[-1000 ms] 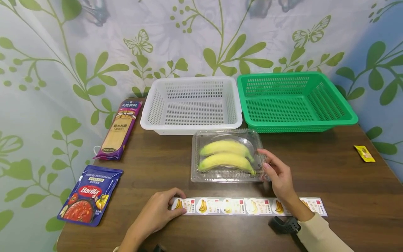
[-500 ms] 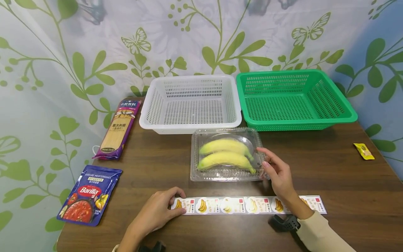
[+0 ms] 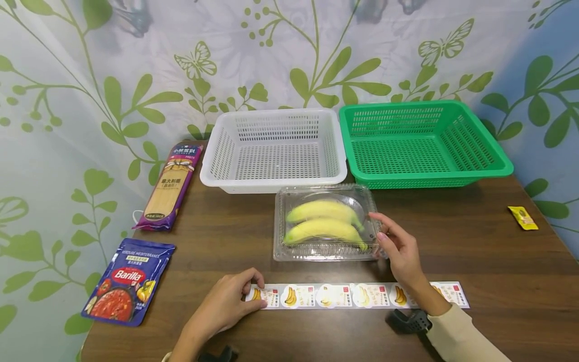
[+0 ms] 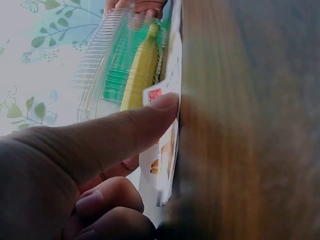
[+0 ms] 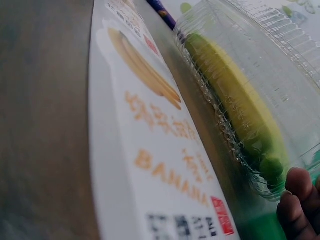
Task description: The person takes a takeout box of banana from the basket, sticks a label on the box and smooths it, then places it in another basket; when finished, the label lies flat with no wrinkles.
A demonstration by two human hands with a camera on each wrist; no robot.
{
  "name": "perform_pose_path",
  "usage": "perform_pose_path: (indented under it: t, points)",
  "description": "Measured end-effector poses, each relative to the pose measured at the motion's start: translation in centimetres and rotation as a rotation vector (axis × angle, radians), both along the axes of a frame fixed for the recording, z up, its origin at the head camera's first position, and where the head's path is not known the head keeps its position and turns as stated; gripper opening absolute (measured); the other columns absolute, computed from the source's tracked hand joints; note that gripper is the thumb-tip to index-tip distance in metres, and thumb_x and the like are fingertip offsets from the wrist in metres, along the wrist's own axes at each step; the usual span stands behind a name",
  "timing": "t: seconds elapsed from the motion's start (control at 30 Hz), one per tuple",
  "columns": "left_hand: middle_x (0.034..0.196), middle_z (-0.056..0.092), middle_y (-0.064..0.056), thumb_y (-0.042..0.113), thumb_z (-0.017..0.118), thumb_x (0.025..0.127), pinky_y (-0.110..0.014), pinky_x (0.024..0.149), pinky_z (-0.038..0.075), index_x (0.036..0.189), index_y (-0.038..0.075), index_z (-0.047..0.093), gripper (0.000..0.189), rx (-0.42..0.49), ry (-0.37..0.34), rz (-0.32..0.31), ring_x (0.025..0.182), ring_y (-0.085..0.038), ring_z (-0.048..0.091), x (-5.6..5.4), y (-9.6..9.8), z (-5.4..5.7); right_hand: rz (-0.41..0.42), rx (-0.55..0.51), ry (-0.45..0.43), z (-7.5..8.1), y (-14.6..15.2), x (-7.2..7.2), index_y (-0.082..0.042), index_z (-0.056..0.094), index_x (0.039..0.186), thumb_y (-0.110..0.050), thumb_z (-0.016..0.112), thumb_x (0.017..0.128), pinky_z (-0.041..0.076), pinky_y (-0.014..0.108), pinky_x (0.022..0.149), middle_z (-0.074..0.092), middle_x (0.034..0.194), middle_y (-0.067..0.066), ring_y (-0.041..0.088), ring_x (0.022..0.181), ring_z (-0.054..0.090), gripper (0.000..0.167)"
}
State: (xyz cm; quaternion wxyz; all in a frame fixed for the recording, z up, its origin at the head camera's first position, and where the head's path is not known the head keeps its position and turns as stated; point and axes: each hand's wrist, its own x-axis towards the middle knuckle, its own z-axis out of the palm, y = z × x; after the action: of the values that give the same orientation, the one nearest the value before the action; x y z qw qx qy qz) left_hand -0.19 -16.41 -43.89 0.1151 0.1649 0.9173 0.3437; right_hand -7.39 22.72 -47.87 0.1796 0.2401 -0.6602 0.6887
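Note:
Two yellow bananas [image 3: 323, 230] lie inside a clear plastic clamshell box [image 3: 312, 255], lid down, in the middle of the table. My right hand [image 3: 404, 259] holds the box's right edge between thumb and fingers; the right wrist view shows its fingertips [image 5: 296, 192] at the box's corner. Nearer me, a white strip of banana labels [image 3: 334, 296] stretches across the table. My left hand [image 3: 226, 301] grips the strip's left end, its thumb [image 4: 162, 106] over the first label. The right wrist covers part of the strip.
A white basket [image 3: 274, 182] and a green basket [image 3: 429, 177] stand side by side behind the box. At left lie a pasta pack [image 3: 169, 186] and a blue Barilla sauce pouch [image 3: 128, 281]. A small yellow packet [image 3: 523, 218] lies far right.
Both hands keep their places on the strip and the box. The head view has shifted slightly; nothing on the table has visibly moved.

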Motion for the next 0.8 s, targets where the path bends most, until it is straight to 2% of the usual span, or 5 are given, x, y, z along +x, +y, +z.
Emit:
perform_pose_path:
  t: [0.23,0.4,0.53,0.67,0.8]
  points:
    - [0.062,0.038,0.017,0.020,0.082,0.088,-0.017,0.051,0.026,0.090,0.029,0.068,0.018,0.054,0.062,0.029,0.054,0.004,0.030,0.0,0.0,-0.6,-0.005,0.003,0.004,-0.2,0.0,-0.1,0.021,0.053,0.132,0.022,0.043,0.091,0.031,0.031,0.041,0.049,0.084,0.006,0.014,0.057,0.041,0.042]
    - [0.062,0.037,0.018,0.019,0.081,0.089,-0.017,0.051,0.026,0.089,0.028,0.070,0.014,0.099,0.063,0.036,0.054,0.004,0.030,0.0,-0.1,-0.9,-0.015,0.012,0.002,-0.2,0.0,-0.1,0.020,0.054,0.132,0.021,0.044,0.091,0.029,0.030,0.042,0.049,0.084,0.006,0.014,0.057,0.038,0.042]
    - [0.062,0.035,0.018,0.020,0.079,0.091,-0.016,0.051,0.027,0.091,0.026,0.070,0.011,0.178,0.040,0.024,0.054,0.004,0.029,0.1,-0.6,-0.6,-0.018,0.031,0.003,-0.4,0.1,-0.2,0.019,0.055,0.132,0.020,0.045,0.091,0.029,0.029,0.042,0.049,0.084,0.005,0.012,0.058,0.039,0.042]
    - [0.064,0.033,0.016,0.024,0.076,0.094,-0.018,0.052,0.031,0.095,0.029,0.068,0.009,0.262,0.000,0.017,0.056,0.003,0.030,0.4,-1.3,-0.2,-0.022,0.043,-0.001,-0.3,0.2,-0.1,0.017,0.055,0.133,0.019,0.045,0.092,0.031,0.028,0.042,0.049,0.084,0.005,0.011,0.057,0.040,0.042]
    - [0.067,0.034,0.015,0.025,0.075,0.095,-0.019,0.053,0.033,0.096,0.027,0.068,0.007,0.300,-0.024,0.032,0.059,0.001,0.033,0.6,-1.9,0.1,-0.027,0.042,-0.009,-0.3,0.2,-0.1,0.017,0.055,0.133,0.019,0.044,0.092,0.030,0.028,0.042,0.048,0.084,0.005,0.012,0.057,0.039,0.043]
